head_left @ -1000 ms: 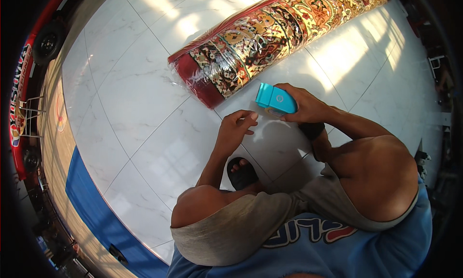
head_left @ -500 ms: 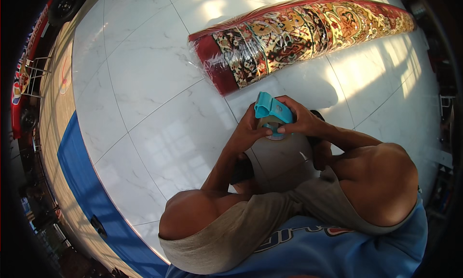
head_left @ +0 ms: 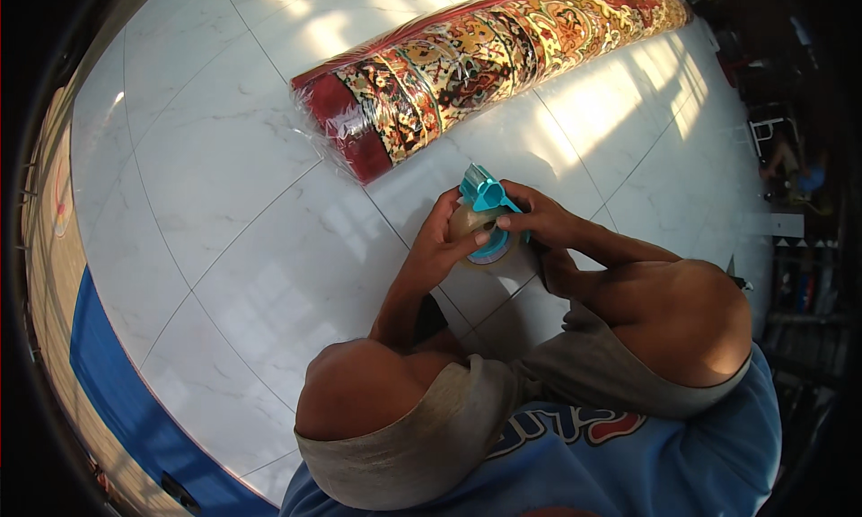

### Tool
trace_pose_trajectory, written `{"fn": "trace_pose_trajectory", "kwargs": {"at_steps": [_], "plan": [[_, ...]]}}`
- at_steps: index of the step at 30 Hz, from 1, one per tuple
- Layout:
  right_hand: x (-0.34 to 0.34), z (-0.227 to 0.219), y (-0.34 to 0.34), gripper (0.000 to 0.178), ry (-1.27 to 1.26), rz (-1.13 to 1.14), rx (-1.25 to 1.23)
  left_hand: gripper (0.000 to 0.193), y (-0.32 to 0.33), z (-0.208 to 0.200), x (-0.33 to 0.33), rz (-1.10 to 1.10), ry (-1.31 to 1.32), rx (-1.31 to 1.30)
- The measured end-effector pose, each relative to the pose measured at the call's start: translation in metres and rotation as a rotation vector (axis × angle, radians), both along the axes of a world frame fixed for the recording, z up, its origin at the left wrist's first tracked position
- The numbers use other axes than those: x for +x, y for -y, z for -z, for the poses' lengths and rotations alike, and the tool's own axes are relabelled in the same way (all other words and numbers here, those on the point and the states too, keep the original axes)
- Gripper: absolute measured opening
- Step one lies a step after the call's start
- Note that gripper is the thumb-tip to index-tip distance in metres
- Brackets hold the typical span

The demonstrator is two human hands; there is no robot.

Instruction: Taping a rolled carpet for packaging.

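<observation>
left hand (head_left: pixel 437 240) curls round clear tape roll (head_left: pixel 463 221), right hand (head_left: pixel 540 217) pinches teal dispenser (head_left: pixel 485 188) carrying it; far fingertips hidden, cannot tell. two-sided grip likely steadies it before knees (head_left: pixel 361 389). plastic-wrapped carpet roll (head_left: pixel 467 73) lies beyond, floor (head_left: pixel 242 239) bearing its bulk.

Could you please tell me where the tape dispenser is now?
In the head view, the turquoise tape dispenser is just right of centre, held between the left hand and right hand, below the rolled carpet.
</observation>
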State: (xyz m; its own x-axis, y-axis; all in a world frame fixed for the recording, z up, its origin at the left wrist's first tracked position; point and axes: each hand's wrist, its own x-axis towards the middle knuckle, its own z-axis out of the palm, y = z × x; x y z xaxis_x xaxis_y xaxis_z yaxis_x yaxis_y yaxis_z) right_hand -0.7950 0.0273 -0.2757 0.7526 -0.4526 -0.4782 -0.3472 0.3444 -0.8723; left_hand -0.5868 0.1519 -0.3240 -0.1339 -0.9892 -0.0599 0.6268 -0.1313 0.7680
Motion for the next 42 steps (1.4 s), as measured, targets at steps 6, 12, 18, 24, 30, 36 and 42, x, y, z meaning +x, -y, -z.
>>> {"fn": "trace_pose_trajectory", "kwargs": {"at_steps": [6,12,18,24,30,36,42], "plan": [[0.001,0.008,-0.025,0.073,0.188,0.114,0.277,0.079,-0.006,-0.025,0.006,0.054,0.077,0.065],[0.008,0.025,-0.014,0.075,0.141,-0.043,0.14,0.08,-0.01,-0.039,0.009,-0.05,0.43,0.128],[0.018,0.043,0.003,0.078,0.114,-0.207,0.112,0.07,0.001,-0.031,-0.004,-0.277,0.754,0.106],[0.013,0.039,0.048,0.092,0.168,-0.256,-0.074,0.062,0.009,-0.023,-0.007,-0.356,1.24,0.107],[-0.002,0.029,0.086,0.064,0.176,-0.386,-0.443,0.061,0.027,-0.017,-0.019,-0.151,1.5,0.176],[-0.006,0.055,0.08,0.063,0.142,-0.472,-0.606,0.064,0.042,-0.004,-0.028,0.008,1.548,0.19],[-0.011,0.073,0.081,0.064,0.107,-0.416,-0.473,0.074,0.04,0.011,-0.025,0.0,1.431,0.17]]}}
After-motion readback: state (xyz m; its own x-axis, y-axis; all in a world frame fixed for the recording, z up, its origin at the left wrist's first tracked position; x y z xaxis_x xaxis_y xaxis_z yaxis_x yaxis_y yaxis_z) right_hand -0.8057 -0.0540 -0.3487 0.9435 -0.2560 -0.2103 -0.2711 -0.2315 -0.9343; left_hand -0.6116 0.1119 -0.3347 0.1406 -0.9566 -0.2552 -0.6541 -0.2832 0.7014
